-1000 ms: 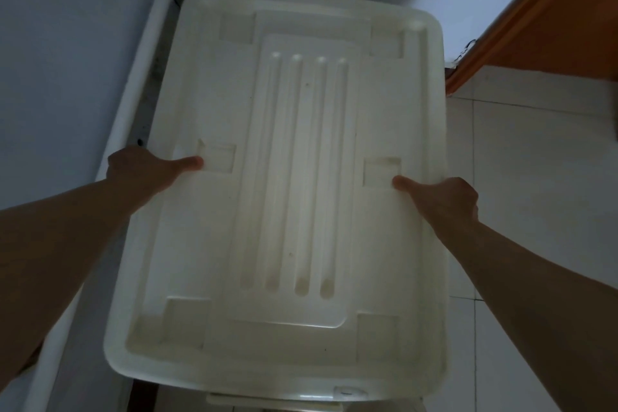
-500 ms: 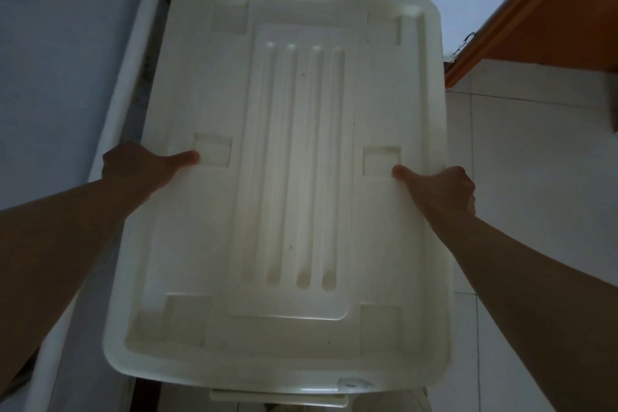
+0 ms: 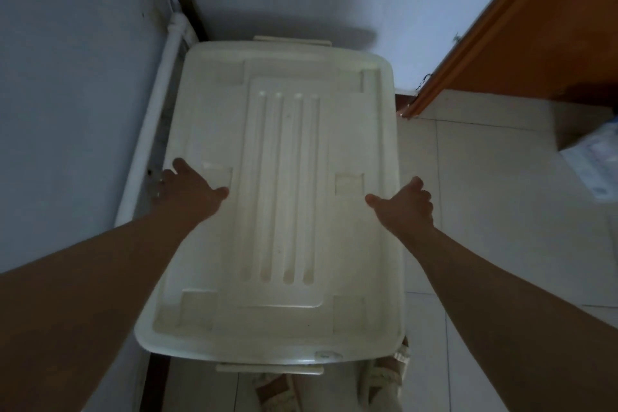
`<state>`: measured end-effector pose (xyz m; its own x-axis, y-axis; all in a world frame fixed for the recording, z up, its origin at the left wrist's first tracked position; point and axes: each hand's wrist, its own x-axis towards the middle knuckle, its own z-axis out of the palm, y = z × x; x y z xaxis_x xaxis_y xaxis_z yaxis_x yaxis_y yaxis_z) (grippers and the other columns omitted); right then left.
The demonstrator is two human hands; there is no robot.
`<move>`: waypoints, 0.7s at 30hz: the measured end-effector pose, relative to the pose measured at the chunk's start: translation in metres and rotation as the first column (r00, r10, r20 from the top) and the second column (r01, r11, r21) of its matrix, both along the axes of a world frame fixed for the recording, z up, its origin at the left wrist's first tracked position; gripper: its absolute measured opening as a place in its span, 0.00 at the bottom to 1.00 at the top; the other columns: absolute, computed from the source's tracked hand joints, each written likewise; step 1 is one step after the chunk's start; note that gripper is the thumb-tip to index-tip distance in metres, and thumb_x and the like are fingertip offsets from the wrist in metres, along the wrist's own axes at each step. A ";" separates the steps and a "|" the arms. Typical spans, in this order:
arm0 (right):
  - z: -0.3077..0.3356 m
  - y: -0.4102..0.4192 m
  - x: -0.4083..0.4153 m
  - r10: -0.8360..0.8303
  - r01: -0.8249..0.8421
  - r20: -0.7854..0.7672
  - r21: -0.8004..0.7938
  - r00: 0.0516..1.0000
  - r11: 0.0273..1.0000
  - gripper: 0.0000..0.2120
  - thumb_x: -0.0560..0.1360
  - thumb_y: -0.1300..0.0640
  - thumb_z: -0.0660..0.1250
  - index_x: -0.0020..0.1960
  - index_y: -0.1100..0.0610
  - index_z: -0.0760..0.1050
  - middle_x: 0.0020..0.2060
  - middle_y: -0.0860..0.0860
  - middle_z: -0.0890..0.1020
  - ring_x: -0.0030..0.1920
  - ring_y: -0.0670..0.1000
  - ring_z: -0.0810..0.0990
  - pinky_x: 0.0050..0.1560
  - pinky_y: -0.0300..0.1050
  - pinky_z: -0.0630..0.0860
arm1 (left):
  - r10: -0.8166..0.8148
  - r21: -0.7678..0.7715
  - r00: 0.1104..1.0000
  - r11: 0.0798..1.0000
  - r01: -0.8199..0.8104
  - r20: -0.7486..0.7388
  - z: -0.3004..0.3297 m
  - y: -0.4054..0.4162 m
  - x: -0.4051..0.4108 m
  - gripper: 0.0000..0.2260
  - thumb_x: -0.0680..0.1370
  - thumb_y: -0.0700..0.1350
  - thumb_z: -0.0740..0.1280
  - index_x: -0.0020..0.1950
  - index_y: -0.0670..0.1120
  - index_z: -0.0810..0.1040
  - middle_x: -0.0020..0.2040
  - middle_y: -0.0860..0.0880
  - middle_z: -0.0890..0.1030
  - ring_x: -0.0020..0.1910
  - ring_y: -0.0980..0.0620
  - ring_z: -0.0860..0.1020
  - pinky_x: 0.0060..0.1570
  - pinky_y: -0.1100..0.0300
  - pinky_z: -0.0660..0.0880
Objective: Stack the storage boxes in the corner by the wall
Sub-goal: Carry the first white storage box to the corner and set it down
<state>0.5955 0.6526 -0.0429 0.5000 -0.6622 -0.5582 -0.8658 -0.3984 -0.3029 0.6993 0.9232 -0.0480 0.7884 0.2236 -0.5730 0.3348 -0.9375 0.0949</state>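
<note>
A large white storage box with a ribbed lid [image 3: 284, 177] sits in the corner, its far end against the back wall and a handle [image 3: 292, 40] showing there. My left hand [image 3: 190, 192] hovers over the lid's left edge, fingers spread and thumb pointing inward. Over the right edge, my right hand [image 3: 404, 207] has its thumb out and fingers loosely bent. Neither hand grips the box. What lies beneath the box is hidden.
A white pipe [image 3: 150, 130] runs down the left wall close beside the box. An orange wooden door frame [image 3: 501, 27] stands at the right. Pale floor tiles [image 3: 485, 211] spread to the right, with a light packet [image 3: 595, 160] at the edge. Sandalled feet [image 3: 384, 381] stand below.
Both hands held the box by its sides with thumbs on the lid. The box has dropped lower into the corner, and both hands have let go and opened.
</note>
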 end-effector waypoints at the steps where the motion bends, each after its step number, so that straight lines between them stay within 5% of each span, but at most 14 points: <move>1: 0.010 0.000 -0.001 0.001 -0.001 -0.002 0.007 1.000 1.000 0.45 0.70 0.46 0.71 0.74 0.62 0.49 0.69 0.63 0.63 0.69 0.63 0.64 0.65 0.58 0.66 | -0.002 -0.010 1.000 1.000 0.002 0.001 0.009 -0.008 -0.007 0.47 0.73 0.57 0.69 0.77 0.39 0.42 0.76 0.35 0.52 0.74 0.37 0.55 0.71 0.43 0.57; 10: 0.060 -0.019 -0.005 0.045 -0.046 0.010 0.111 0.999 0.993 0.41 0.70 0.49 0.70 0.73 0.63 0.51 0.68 0.62 0.65 0.67 0.62 0.67 0.64 0.57 0.69 | 0.043 -0.110 0.998 0.993 -0.049 -0.054 0.067 -0.078 -0.046 0.42 0.73 0.56 0.69 0.75 0.36 0.51 0.72 0.36 0.62 0.70 0.37 0.64 0.68 0.44 0.64; 21: 0.052 -0.083 0.035 0.402 -0.399 0.023 0.192 0.915 0.897 0.39 0.70 0.48 0.69 0.71 0.61 0.54 0.66 0.60 0.65 0.65 0.60 0.67 0.61 0.52 0.69 | 0.377 -0.101 0.924 0.919 -0.381 -0.059 0.078 -0.165 -0.070 0.40 0.72 0.56 0.69 0.74 0.38 0.54 0.71 0.38 0.67 0.69 0.38 0.67 0.67 0.43 0.66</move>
